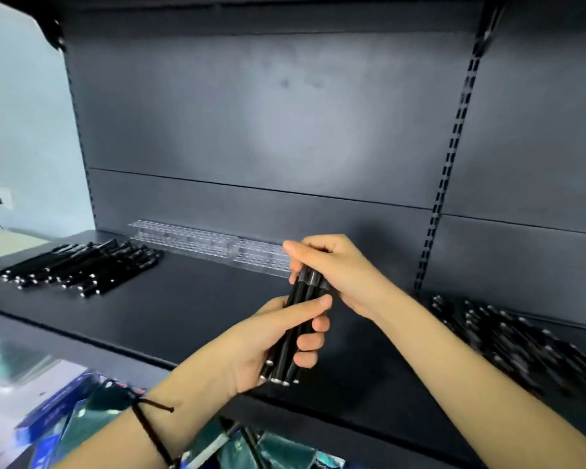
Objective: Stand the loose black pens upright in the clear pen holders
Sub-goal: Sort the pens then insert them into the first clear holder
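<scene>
Left hand (271, 336) gripping pen bundle (296, 328) upright, right hand (332, 269) pinching tops

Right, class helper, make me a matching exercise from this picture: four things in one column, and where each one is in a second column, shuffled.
Column one:
1. bundle of pens
2. clear pen holders
3. pile of loose pens
4. black cord

Column two:
A. lying flat at the left end of the shelf
B. worn as a bracelet
C. gripped by the left hand and right hand
D. standing along the back of the shelf

Pairs: 1-C, 2-D, 3-A, 4-B.
</scene>
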A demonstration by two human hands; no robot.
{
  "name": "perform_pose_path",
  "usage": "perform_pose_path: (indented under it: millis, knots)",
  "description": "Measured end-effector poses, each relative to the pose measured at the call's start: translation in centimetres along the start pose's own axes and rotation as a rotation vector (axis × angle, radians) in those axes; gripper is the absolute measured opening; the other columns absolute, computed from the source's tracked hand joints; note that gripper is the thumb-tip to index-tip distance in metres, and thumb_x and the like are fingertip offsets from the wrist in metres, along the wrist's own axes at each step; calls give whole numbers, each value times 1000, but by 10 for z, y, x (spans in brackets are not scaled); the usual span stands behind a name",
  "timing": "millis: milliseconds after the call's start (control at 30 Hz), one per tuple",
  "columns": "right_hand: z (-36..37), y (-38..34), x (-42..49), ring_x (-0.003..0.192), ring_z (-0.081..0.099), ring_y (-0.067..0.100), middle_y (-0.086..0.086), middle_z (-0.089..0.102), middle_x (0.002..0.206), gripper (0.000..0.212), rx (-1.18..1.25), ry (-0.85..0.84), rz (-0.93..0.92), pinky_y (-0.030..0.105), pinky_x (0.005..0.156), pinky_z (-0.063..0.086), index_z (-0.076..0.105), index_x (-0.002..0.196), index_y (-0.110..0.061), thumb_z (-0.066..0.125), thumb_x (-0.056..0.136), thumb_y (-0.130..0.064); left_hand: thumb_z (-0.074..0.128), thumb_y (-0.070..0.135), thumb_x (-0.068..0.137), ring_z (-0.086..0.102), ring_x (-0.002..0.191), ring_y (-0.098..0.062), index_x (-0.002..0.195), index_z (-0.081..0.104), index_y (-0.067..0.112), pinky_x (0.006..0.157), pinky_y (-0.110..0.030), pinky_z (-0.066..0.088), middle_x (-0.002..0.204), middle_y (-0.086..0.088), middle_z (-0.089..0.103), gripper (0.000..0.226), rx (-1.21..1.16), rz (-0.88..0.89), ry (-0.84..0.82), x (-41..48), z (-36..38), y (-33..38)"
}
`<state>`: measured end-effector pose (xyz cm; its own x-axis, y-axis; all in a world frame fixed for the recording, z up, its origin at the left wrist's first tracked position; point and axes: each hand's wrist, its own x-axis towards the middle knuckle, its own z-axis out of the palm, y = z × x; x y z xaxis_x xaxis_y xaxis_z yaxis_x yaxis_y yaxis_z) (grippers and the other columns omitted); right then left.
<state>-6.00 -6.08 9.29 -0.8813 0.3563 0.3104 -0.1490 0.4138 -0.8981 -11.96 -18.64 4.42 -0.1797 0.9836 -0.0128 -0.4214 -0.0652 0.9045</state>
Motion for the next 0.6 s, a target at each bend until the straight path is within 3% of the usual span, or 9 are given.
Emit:
perform_pose_path:
  millis: [100,267,367,467,600]
  knots:
    - [59,-5,32,50,56,4,11,60,63,38,49,79,-6,14,53,45,55,63,-5,61,93,-28,70,24,82,42,48,-9,88,57,8,40,-18,37,66,-3,50,22,18,-10,97,-32,-42,24]
    - [127,-5,79,60,57,16,0,62,54,41,97,133,-2,31,69,49,55,58,-10,61,94,-30,70,24,78,52,52,-12,93,63,3,44,-20,44,68,-5,58,26,132,14,248,-69,-105,59]
    - [152,0,112,61,52,19,0,62,55,43,62,193,-6,30,64,43,54,57,-11,59,94,-31,68,27,84,57,53,-14,99,62,6,45,-23,47,69,-5,62,26,331,19,340,-84,-146,72]
    - [177,13,152,62,50,21,9,61,62,43,107,244,41,29,61,37,55,57,-13,60,94,-34,59,26,94,52,49,-12,96,57,10,38,-19,37,67,-3,61,17,515,73,433,-93,-189,81]
    - [225,32,211,63,51,19,8,60,65,41,142,221,121,28,63,39,54,59,-14,60,94,-34,56,23,97,39,40,-9,92,55,6,36,-16,26,62,-3,54,18,535,194,591,-93,-245,100]
